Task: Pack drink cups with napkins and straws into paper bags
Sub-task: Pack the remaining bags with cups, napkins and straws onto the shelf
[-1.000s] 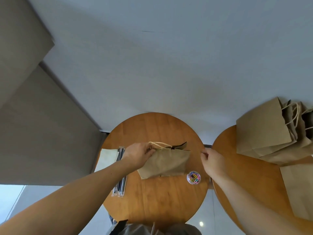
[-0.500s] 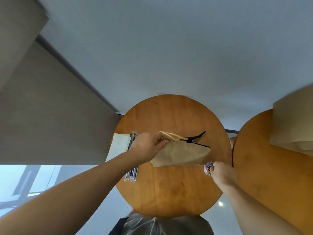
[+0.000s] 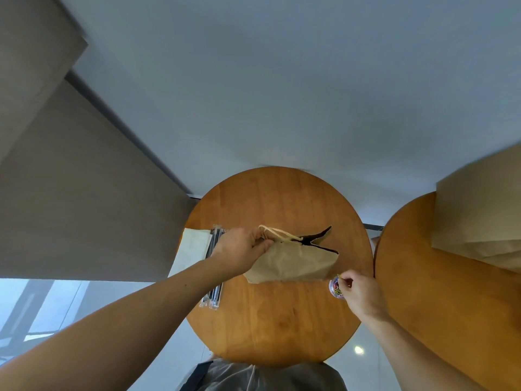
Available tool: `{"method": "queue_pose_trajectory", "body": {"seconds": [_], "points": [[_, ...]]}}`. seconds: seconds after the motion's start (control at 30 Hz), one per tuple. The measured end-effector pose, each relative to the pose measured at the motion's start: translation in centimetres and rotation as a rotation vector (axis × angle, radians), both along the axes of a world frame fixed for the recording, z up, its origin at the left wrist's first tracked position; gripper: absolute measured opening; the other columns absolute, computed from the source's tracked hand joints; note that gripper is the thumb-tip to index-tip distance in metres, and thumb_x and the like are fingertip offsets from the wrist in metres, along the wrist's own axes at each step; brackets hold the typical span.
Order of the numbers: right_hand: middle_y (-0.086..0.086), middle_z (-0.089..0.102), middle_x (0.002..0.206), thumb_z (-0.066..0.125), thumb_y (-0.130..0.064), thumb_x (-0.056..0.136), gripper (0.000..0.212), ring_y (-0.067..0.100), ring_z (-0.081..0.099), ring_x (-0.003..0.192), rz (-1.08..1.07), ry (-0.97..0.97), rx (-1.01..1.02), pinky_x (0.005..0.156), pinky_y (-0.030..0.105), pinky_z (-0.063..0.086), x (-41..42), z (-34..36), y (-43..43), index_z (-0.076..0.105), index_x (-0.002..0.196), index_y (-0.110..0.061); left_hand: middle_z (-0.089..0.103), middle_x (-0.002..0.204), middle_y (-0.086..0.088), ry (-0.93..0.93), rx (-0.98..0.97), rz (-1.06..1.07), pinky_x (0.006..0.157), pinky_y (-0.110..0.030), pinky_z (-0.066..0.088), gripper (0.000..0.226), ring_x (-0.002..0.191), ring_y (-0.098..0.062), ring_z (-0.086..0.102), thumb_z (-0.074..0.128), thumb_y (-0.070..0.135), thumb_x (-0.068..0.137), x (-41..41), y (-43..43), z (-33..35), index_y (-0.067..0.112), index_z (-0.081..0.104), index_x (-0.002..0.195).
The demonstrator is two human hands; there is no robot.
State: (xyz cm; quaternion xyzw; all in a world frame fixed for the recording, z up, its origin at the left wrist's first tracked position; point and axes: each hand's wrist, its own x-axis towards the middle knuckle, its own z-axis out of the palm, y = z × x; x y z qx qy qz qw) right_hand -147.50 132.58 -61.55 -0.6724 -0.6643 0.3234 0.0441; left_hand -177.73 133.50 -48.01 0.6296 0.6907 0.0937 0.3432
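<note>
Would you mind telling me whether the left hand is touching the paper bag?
Touching. In the head view the left hand grips the paper bag at its top edge, beside the rope handle.

Over a round wooden table [image 3: 282,320], the left hand [image 3: 242,249] grips the open top of a brown paper bag [image 3: 293,263], while the right hand [image 3: 362,296] pinches a small yellowish clip [image 3: 339,276] above a tub of coloured clips [image 3: 335,287] beside it.

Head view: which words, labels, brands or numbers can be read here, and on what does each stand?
No text can be read.
On the bag: plain brown paper, no print shows.
On the tub of coloured clips: colours only, too blurred for any label.
On the straws and napkins: no text shows.
</note>
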Motion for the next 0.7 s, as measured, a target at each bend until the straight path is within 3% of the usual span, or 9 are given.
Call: {"method": "queue_pose_trajectory", "body": {"seconds": [0.1, 0.2, 0.3, 0.4, 0.5, 0.6, 0.7], "points": [[-0.026, 0.058, 0.071, 0.075, -0.014, 0.085, 0.019, -0.005, 0.059, 0.067, 0.048, 0.149, 0.083, 0.059, 0.004, 0.044, -0.6, 2.7, -0.4, 0.066, 0.084, -0.031, 0.069, 0.077, 0.009, 0.026, -0.008, -0.02, 0.07, -0.035, 0.055, 0.013, 0.071, -0.01, 0.065, 0.055, 0.038, 0.098, 0.0, -0.1, 0.3, 0.047, 0.054, 0.088], [-0.029, 0.061, 0.078, 0.076, -0.021, 0.086, 0.017, -0.007, 0.063, 0.078, 0.077, 0.232, 0.128, 0.065, 0.004, 0.047, -1.6, 5.2, -0.5, 0.071, 0.1, -0.029, 0.066, 0.074, 0.01, 0.074, -0.014, -0.033, 0.062, -0.032, 0.051, 0.01, 0.068, -0.008, 0.062, 0.053, 0.042, 0.098, -0.2, 0.2, 0.5, 0.041, 0.063, 0.098], [-0.026, 0.065, 0.082, 0.074, -0.024, 0.087, 0.03, -0.004, 0.064, 0.082, 0.139, 0.319, 0.192, 0.066, 0.009, 0.051, -2.8, 8.5, -0.7, 0.063, 0.1, -0.048, 0.059, 0.071, 0.013, 0.157, -0.007, -0.061, 0.053, -0.024, 0.039, 0.018, 0.064, -0.003, 0.054, 0.049, 0.046, 0.098, -0.2, 0.4, 0.8, 0.037, 0.063, 0.106], [-0.033, 0.063, 0.092, 0.071, -0.031, 0.087, 0.03, -0.001, 0.065, 0.084, 0.213, 0.361, 0.239, 0.067, 0.009, 0.05, -4.3, 11.8, -0.9, 0.057, 0.093, -0.057, 0.056, 0.073, 0.015, 0.123, -0.028, -0.064, 0.052, -0.025, 0.039, 0.02, 0.071, -0.009, 0.057, 0.05, 0.044, 0.099, -0.1, 0.6, 1.1, 0.032, 0.064, 0.108], [-0.031, 0.066, 0.09, 0.065, -0.042, 0.085, 0.011, 0.001, 0.067, 0.084, 0.253, 0.428, 0.282, 0.069, 0.011, 0.051, -6.5, 14.7, -0.7, 0.062, 0.09, -0.052, 0.065, 0.085, 0.009, 0.114, -0.028, -0.096, 0.059, -0.028, 0.048, 0.02, 0.079, -0.013, 0.062, 0.05, 0.04, 0.099, 0.1, 0.7, 1.6, 0.031, 0.064, 0.111], [-0.028, 0.068, 0.084, 0.073, -0.028, 0.086, 0.01, -0.002, 0.066, 0.083, 0.288, 0.432, 0.356, 0.07, 0.009, 0.05, -8.8, 16.1, 0.0, 0.072, 0.089, -0.037, 0.069, 0.098, 0.004, 0.114, -0.032, -0.105, 0.073, -0.034, 0.056, 0.022, 0.088, -0.016, 0.065, 0.05, 0.04, 0.099, 0.2, 0.6, 1.8, 0.031, 0.064, 0.113], [-0.03, 0.067, 0.082, 0.075, -0.015, 0.086, 0.013, -0.004, 0.066, 0.083, 0.249, 0.426, 0.346, 0.071, 0.008, 0.05, -11.0, 16.3, 0.8, 0.075, 0.091, -0.027, 0.07, 0.098, 0.001, 0.121, -0.032, -0.099, 0.073, -0.036, 0.055, 0.025, 0.088, -0.018, 0.065, 0.048, 0.04, 0.099, 0.2, 0.4, 1.6, 0.025, 0.065, 0.112]]}}
